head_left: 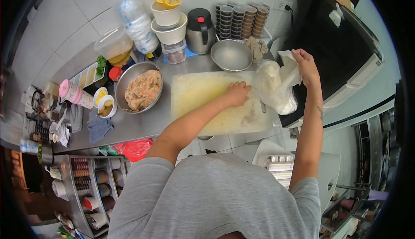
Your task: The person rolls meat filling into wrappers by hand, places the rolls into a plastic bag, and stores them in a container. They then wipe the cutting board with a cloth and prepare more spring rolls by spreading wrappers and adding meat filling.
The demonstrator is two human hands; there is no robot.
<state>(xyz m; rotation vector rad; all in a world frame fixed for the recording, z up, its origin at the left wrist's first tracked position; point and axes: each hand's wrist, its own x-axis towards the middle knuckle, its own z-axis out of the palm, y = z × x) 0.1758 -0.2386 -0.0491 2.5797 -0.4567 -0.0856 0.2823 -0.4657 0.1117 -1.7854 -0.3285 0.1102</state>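
Observation:
A pale, worn cutting board [203, 105] lies on the metal counter before me. My left hand [237, 94] rests palm down on it, fingers spread and holding nothing. At the board's right edge slumps a translucent plastic bag [276, 88] with whitish contents I cannot identify. My right hand [306, 64] pinches the bag's upper edge and holds it raised. A narrow metal piece [263, 107] shows beside the bag, mostly hidden. Left of the board stands a steel bowl [160, 98] of pinkish minced filling [142, 90] with orange and green bits.
Behind the board stand a shallow metal bowl [232, 55], a steel jug [200, 31], stacked white tubs [169, 34] and stacked sauce cups [237, 21]. A crumpled brown cloth [257, 49] is near the bag. At left are a pink tumbler [75, 93] and a blue cloth [100, 129].

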